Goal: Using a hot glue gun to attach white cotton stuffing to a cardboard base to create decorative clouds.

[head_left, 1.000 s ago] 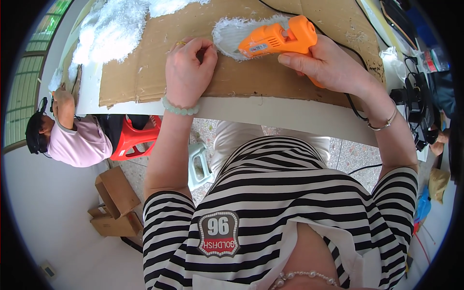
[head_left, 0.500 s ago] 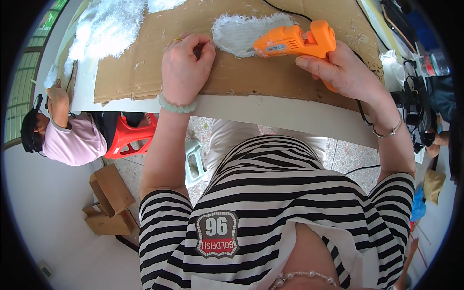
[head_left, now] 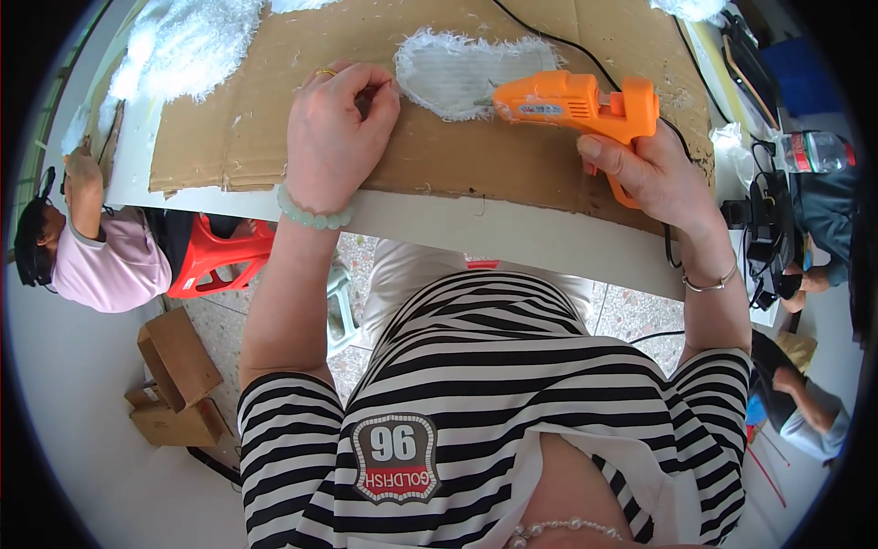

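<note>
My right hand [head_left: 645, 178] is wrapped round the handle of an orange hot glue gun [head_left: 553, 99], thumb along its near side. The gun's nozzle points left and lies over the right part of a flat white piece of shaggy fabric [head_left: 434, 71] with frayed edges. My left hand [head_left: 337, 142] is closed, thumb and fingers pinched together at the left edge of this piece. What they pinch, if anything, is hidden. The fabric lies on a brown cardboard sheet [head_left: 242, 151] covering much of the table.
A fluffy white heap [head_left: 187, 46] lies at the far left. A black cord [head_left: 585, 50] crosses the cardboard behind the gun. Tangled black cables [head_left: 764, 220] and a plastic bottle [head_left: 817, 153] are at the right. A person in pink [head_left: 110, 261] works at the left.
The whole view has shifted, moving most things slightly left. Against the fabric, the glue gun has moved to the right and a little nearer. My left hand stays closed at the fabric's left edge.
</note>
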Available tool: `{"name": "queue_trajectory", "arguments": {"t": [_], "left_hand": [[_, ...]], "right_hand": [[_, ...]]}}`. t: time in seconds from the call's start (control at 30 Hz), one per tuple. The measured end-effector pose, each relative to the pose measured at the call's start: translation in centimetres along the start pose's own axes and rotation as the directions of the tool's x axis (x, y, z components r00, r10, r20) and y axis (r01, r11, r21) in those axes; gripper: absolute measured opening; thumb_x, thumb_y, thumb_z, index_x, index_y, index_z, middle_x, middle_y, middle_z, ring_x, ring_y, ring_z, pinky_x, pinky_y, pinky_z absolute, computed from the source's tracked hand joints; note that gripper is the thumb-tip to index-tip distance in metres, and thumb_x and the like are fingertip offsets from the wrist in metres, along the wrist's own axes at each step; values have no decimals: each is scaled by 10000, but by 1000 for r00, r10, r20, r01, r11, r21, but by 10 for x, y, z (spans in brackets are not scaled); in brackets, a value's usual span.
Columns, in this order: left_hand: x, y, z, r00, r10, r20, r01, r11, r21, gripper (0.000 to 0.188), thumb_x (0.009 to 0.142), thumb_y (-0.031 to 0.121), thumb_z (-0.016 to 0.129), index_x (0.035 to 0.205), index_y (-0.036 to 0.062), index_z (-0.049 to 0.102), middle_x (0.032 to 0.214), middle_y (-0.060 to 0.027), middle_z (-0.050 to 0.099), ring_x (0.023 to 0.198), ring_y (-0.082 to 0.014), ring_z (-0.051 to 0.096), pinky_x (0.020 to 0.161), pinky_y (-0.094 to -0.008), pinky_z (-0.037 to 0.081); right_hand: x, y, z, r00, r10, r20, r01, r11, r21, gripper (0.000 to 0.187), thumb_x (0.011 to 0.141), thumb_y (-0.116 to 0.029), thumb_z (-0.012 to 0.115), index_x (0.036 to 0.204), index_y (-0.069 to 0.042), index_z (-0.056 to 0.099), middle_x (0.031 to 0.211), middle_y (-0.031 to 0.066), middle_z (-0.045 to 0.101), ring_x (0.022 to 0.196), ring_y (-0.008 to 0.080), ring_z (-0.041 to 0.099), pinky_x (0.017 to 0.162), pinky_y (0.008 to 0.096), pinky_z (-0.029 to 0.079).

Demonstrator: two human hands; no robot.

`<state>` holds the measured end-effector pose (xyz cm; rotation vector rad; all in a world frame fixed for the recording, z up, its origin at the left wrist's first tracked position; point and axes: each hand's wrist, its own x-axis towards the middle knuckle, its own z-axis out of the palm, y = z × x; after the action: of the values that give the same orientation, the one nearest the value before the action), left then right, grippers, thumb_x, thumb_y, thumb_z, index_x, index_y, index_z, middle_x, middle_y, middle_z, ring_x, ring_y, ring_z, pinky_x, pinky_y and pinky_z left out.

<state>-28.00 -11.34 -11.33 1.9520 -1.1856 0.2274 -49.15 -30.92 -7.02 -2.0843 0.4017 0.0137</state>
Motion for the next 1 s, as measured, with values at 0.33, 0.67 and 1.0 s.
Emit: {"name": "queue_trajectory", "arguments": {"t": [0.33, 0.67, 1.0], "left_hand": [[1, 3, 0, 999, -21, 24, 22, 999, -25, 40, 745, 52, 621, 718, 24, 613, 661, -82, 587, 604, -251, 557, 639, -350, 442], [2, 6, -3, 998, -50, 41, 52, 997, -55, 17, 743, 35, 618, 738, 21, 610, 684, -82, 582, 636, -245, 539, 655, -338, 434], [2, 8, -2, 995, -89, 45, 92, 993, -75, 23, 749, 34, 623, 739, 16, 614, 692, -85, 583, 636, -244, 533, 634, -333, 436]], "right_hand": [[1, -1, 4, 980, -197, -26, 191, 970, -149, 224, 867, -184, 640, 997, -13, 576, 709, -3, 520, 643, 98, 463, 587, 243, 392], [-1, 1, 1, 993, -122, -5, 119, 981, -154, 206, 855, -133, 640, 1004, -6, 576, 726, 6, 509, 642, 104, 448, 582, 243, 376], [3, 8, -1, 957, -274, -100, 250, 947, -203, 178, 879, -164, 629, 969, -21, 574, 718, -19, 510, 614, 53, 434, 541, 205, 351]]}}
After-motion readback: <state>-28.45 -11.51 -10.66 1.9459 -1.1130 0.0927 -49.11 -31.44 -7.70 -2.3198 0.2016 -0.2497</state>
